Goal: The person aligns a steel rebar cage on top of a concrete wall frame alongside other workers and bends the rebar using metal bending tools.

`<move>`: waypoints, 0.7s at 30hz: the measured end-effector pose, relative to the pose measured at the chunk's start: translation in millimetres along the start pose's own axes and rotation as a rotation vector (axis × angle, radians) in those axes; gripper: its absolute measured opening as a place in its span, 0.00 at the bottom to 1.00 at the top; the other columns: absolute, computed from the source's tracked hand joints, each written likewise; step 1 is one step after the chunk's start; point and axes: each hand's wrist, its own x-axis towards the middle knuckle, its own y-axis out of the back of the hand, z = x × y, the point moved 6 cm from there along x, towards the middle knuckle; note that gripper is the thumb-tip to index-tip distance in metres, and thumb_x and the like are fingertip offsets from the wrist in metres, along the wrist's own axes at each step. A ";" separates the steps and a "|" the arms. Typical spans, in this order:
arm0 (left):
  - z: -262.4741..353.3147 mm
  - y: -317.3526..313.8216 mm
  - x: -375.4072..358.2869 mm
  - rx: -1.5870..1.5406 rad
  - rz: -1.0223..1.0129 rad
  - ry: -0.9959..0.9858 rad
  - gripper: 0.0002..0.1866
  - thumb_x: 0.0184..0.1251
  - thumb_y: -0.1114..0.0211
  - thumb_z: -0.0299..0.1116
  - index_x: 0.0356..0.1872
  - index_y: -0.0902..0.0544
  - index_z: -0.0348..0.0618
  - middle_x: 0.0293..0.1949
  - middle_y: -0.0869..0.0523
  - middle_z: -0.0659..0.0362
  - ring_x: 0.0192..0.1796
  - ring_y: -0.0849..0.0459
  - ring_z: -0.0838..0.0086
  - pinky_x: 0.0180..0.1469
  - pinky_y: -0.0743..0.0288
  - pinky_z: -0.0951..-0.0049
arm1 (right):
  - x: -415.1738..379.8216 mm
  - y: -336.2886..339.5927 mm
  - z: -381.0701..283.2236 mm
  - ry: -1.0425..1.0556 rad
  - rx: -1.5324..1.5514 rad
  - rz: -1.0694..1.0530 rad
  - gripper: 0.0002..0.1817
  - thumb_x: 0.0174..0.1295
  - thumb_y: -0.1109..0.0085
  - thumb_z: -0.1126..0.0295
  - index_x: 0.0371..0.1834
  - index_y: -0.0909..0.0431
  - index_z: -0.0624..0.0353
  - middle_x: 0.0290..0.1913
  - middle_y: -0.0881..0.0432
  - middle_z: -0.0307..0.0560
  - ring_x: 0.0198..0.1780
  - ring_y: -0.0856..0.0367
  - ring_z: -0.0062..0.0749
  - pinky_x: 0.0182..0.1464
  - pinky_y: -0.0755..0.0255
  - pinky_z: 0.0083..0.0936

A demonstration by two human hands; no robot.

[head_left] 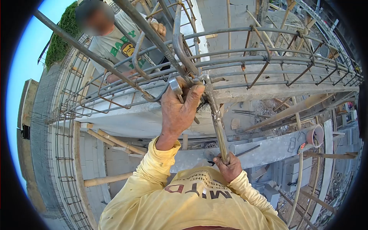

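Observation:
My left hand (179, 109) is closed at the joint of the thick rebar (184, 57), thumb uppermost beside the bent bar. A shiny rounded metal piece (175, 85) sticks up by its fingers; what it belongs to is partly hidden by the hand. Lower down, my right hand (229, 168) grips the bottom end of a long, worn rebar bending bar (217, 124). The jaw at the bar's upper end (203, 77) sits against the rebar, right next to my left thumb.
Across the rebar cage (260, 57) a person in a grey T-shirt (115, 50) stands with one hand at the bars. Below run a concrete beam (237, 92), a grey plank (264, 153) carrying a bucket (315, 136), and wooden props (109, 179). More rebar mesh rises at left.

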 end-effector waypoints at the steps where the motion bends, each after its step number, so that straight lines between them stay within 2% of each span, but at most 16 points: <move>1: 1.1 -0.5 0.4 -0.011 0.010 0.001 0.18 0.66 0.30 0.45 0.34 0.20 0.37 0.22 0.23 0.65 0.25 0.30 0.81 0.29 0.34 0.76 | -1.4 4.1 1.0 0.000 -0.026 -0.003 0.12 0.63 0.33 0.64 0.36 0.24 0.61 0.21 0.29 0.38 0.25 0.33 0.23 0.29 0.34 0.25; 4: -1.0 -0.2 1.3 -0.012 0.010 -0.002 0.18 0.66 0.30 0.44 0.36 0.19 0.37 0.22 0.22 0.65 0.26 0.29 0.81 0.29 0.34 0.76 | -2.6 14.6 -4.4 0.026 -0.058 -0.002 0.13 0.63 0.33 0.63 0.36 0.24 0.62 0.22 0.27 0.42 0.25 0.32 0.25 0.30 0.33 0.27; 7: 0.0 -0.8 1.1 -0.029 0.008 -0.049 0.16 0.67 0.31 0.43 0.37 0.18 0.37 0.22 0.21 0.65 0.25 0.29 0.82 0.28 0.35 0.77 | 0.4 11.0 -11.5 -0.037 -0.030 0.002 0.10 0.63 0.32 0.68 0.35 0.23 0.61 0.27 0.23 0.36 0.31 0.28 0.20 0.36 0.29 0.23; 10: 2.8 0.6 1.3 0.003 -0.027 -0.045 0.15 0.67 0.31 0.41 0.38 0.18 0.37 0.20 0.22 0.66 0.23 0.30 0.83 0.26 0.36 0.77 | 2.1 6.7 13.2 -0.084 -0.064 0.010 0.10 0.62 0.31 0.68 0.35 0.23 0.61 0.26 0.24 0.36 0.30 0.29 0.20 0.36 0.29 0.23; 13: 1.7 -1.8 1.2 -0.026 -0.009 -0.081 0.14 0.67 0.31 0.40 0.38 0.18 0.38 0.18 0.24 0.67 0.21 0.32 0.84 0.24 0.39 0.78 | 3.5 8.5 7.6 -0.072 -0.056 0.009 0.09 0.62 0.32 0.70 0.35 0.23 0.61 0.25 0.24 0.36 0.30 0.29 0.20 0.35 0.30 0.22; 16: -3.0 -1.5 -4.9 -0.035 -0.066 0.048 0.14 0.67 0.31 0.38 0.44 0.19 0.38 0.31 0.21 0.67 0.31 0.30 0.85 0.34 0.35 0.82 | 8.2 9.0 25.7 -0.012 -0.067 0.046 0.15 0.61 0.31 0.62 0.36 0.23 0.63 0.20 0.26 0.44 0.24 0.30 0.26 0.29 0.31 0.28; 19: -2.6 -0.2 -8.6 0.037 -0.060 0.074 0.13 0.67 0.31 0.36 0.45 0.19 0.39 0.28 0.23 0.69 0.30 0.31 0.86 0.31 0.38 0.84 | 11.0 17.1 21.5 0.008 -0.097 0.110 0.15 0.60 0.30 0.63 0.36 0.22 0.63 0.21 0.23 0.47 0.23 0.26 0.30 0.29 0.30 0.28; 21: -4.2 -0.8 -9.8 0.051 -0.044 0.049 0.13 0.66 0.30 0.35 0.45 0.19 0.39 0.26 0.25 0.70 0.28 0.33 0.87 0.29 0.40 0.83 | 13.9 29.9 16.1 0.009 -0.184 0.224 0.14 0.59 0.29 0.64 0.37 0.22 0.62 0.22 0.22 0.49 0.23 0.24 0.35 0.29 0.29 0.30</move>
